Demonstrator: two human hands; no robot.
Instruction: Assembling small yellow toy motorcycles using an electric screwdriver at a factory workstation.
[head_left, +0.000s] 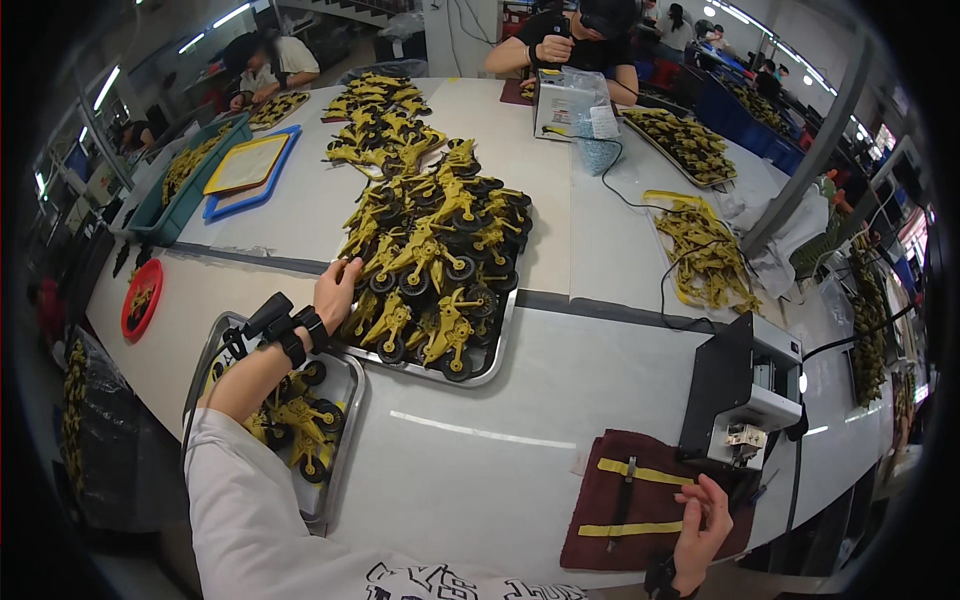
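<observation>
Toward the left, my left hand (334, 294) reaches to the edge of a heap of yellow and black toy motorcycles (425, 250). Its fingers are bent together against the pile, and whatever they grip is hidden. The heap overflows a metal tray (500, 355). Under my left forearm, a second metal tray (345, 455) holds several more toy motorcycles (312, 425). At the lower right, my right hand (703, 525) hovers over a dark red cloth (590, 500), fingers loosely curled and apart, nothing in them. Yellow strips and a thin dark bar lie on that cloth.
A black and white machine (745, 395) stands just beyond my right hand, its cable running back. Yellow parts (705, 250) lie at the right. A red bowl (155, 285) and green bin (150, 220) are leftward. Across the table a person works behind another machine (560, 105).
</observation>
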